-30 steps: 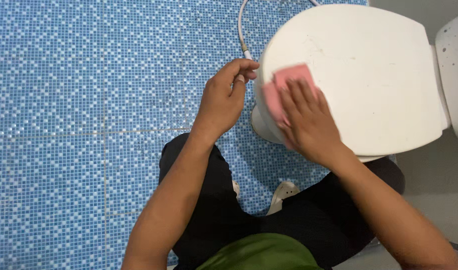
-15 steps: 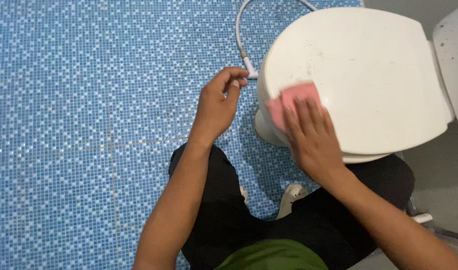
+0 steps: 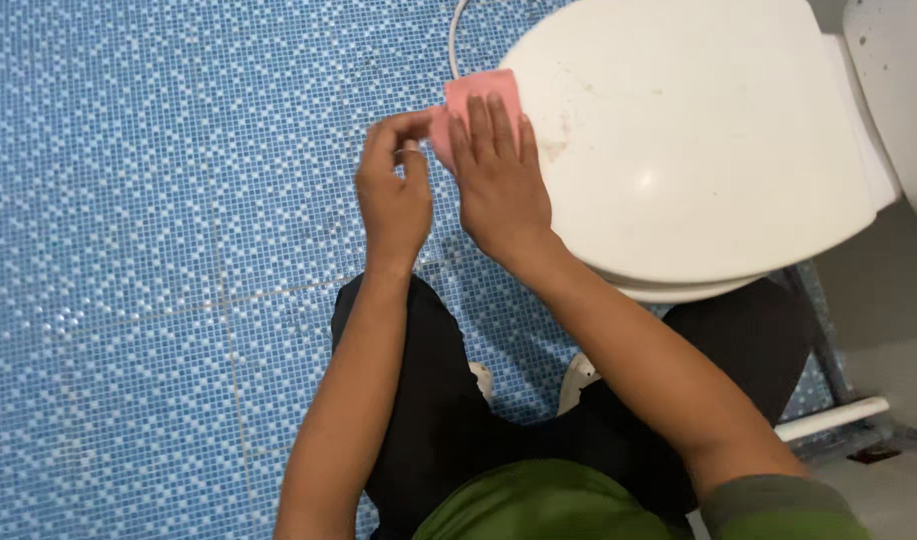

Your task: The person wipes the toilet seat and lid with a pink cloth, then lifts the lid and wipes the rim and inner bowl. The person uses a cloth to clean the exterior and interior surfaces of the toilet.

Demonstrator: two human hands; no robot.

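Observation:
A white closed toilet lid (image 3: 698,140) fills the upper right, with brownish smudges near its front left edge. My right hand (image 3: 496,180) lies flat on a pink cloth (image 3: 475,95) at the lid's left rim, pressing it there. My left hand (image 3: 393,195) hovers just left of the cloth, fingers curled, its thumb and forefinger touching or nearly touching the cloth's left edge. I cannot tell if the left hand pinches the cloth.
Blue mosaic floor tiles (image 3: 128,250) spread to the left. A white hose (image 3: 456,40) runs behind the toilet's front. The white tank (image 3: 903,90) stands at the far right. My black trousers and pale shoes (image 3: 578,375) are below.
My right hand slid the pink cloth from the lid's front surface up and left to the lid's left rim. My left hand rose to meet the cloth.

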